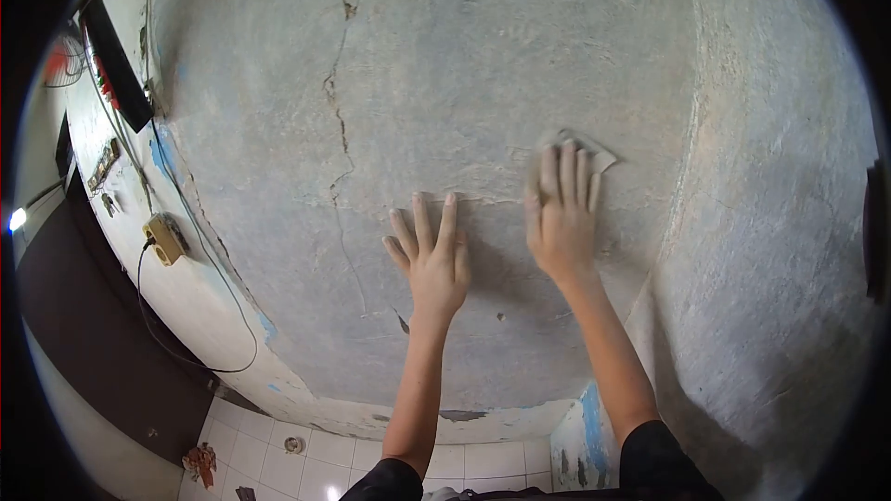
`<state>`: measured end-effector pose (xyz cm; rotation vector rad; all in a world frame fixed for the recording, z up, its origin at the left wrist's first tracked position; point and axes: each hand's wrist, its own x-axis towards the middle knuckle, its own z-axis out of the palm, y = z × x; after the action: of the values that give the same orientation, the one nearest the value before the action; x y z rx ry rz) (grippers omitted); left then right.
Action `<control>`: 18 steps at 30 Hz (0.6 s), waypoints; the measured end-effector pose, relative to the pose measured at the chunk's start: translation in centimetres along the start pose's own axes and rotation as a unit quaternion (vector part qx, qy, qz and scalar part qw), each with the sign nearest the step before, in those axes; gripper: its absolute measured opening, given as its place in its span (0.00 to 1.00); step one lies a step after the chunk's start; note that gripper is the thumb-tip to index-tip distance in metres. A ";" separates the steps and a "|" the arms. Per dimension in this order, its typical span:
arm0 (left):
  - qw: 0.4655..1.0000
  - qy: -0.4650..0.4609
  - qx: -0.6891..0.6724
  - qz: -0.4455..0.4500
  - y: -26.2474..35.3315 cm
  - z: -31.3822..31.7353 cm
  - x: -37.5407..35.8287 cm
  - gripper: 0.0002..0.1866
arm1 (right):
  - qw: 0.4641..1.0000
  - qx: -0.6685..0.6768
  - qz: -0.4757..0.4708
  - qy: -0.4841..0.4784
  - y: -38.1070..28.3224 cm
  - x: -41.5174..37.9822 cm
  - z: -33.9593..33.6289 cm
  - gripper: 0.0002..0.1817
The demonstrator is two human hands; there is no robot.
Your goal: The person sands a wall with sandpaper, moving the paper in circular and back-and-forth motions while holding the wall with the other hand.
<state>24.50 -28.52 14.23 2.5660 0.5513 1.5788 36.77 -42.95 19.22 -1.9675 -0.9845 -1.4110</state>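
Right hand point(564, 213) presses a sheet point(603, 160), one corner pointing right; left hand point(433, 264) lies spread on the wall point(520, 65).

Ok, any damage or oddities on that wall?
Yes: a jagged crack runs down the grey wall, left of both hands, with chipped spots. Blue paint patches show at its lower edge, where the coating looks flaked.

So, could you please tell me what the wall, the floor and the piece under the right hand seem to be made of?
Wall: matte plaster or cement, going by its mottled grey, cracked surface. Floor: probably glazed ceramic tile, pale and glossy, with grid joints. Piece: thin and greyish, perhaps abrasive paper, but blurred.
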 end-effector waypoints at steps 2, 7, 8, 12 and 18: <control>1.000 0.011 0.009 -0.006 -1.4 -0.6 0.2 0.28 | 0.998 -0.017 -0.023 -0.053 -2.6 -2.6 1.1 0.34; 1.000 0.002 0.014 0.005 -5.8 -2.0 -1.3 0.28 | 0.988 0.035 -0.115 -0.098 -5.3 -4.4 3.1 0.37; 1.000 0.001 0.014 0.007 -6.8 -2.3 -1.5 0.28 | 0.995 0.030 -0.088 -0.047 -5.4 -2.8 3.1 0.37; 1.000 0.003 0.010 0.014 -10.9 -3.5 -2.4 0.28 | 0.999 -0.030 -0.026 0.012 -8.6 -0.2 3.9 0.37; 0.999 0.002 0.043 0.026 -18.0 -6.1 -2.9 0.27 | 0.991 -0.019 -0.105 -0.082 -14.2 -5.3 7.3 0.37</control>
<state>13.29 -13.47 10.13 2.6605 0.5716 1.6120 28.54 -30.24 11.86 -2.0829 -1.2815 -1.4031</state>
